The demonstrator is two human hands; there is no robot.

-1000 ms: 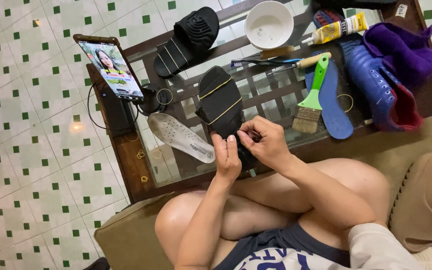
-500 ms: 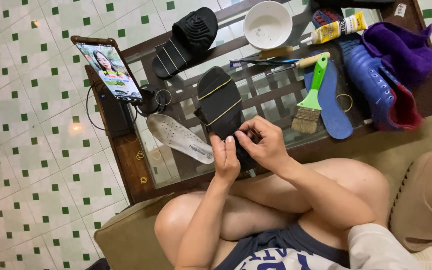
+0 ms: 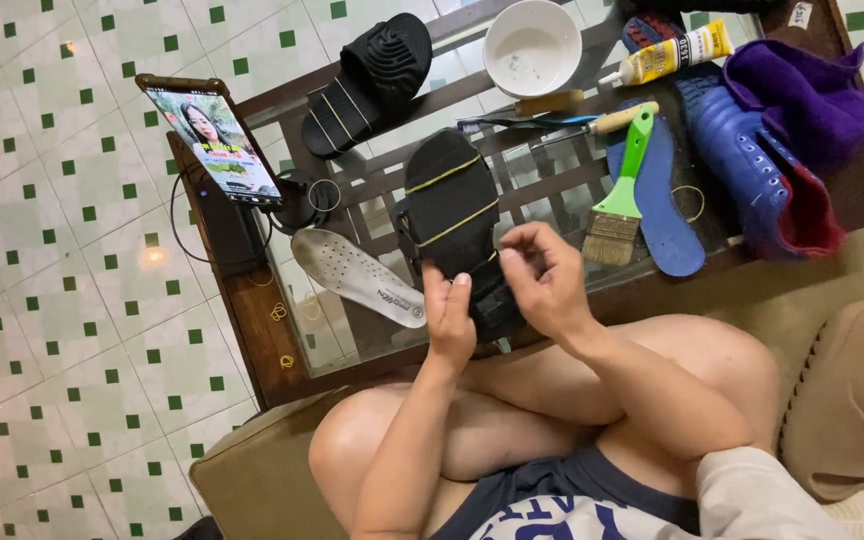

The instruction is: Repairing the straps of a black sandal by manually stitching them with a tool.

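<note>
The black sandal (image 3: 452,215) lies sole-up on the glass-topped counter (image 3: 282,330), just in front of the person's knees, with yellow rubber bands (image 3: 449,172) stretched across it in a few places — it serves here as the landmark. The work in hand looks like binding that sandal while a glued sole sets, and doing it well would seem to call for keeping the bands evenly spaced, square across the sole and tight enough to press the layers together without letting the heel end slip on the glass. The left hand (image 3: 449,322) stands at the near, heel end of the sandal, palm toward it and fingers held together and pointing up, resting against or just beside the edge; whether it truly presses cannot be told. The right hand (image 3: 542,280) hovers just right of the same end, fingers curled loosely with thumb and forefinger drawn toward each other; if it pinches a band, that is too small to see. Both forearms reach forward over the bare knees, elbows low. Left of the sandal lies a pale insole (image 3: 357,275), and beyond that a phone (image 3: 214,130) propped upright. Right of the sandal rests a green-handled brush (image 3: 620,195) against a blue insole (image 3: 667,200), with a blue shoe (image 3: 752,170) further right. Beyond the sandal stand a second black sandal (image 3: 367,85), a white bowl (image 3: 532,45) and a yellow glue tube (image 3: 667,55).
</note>
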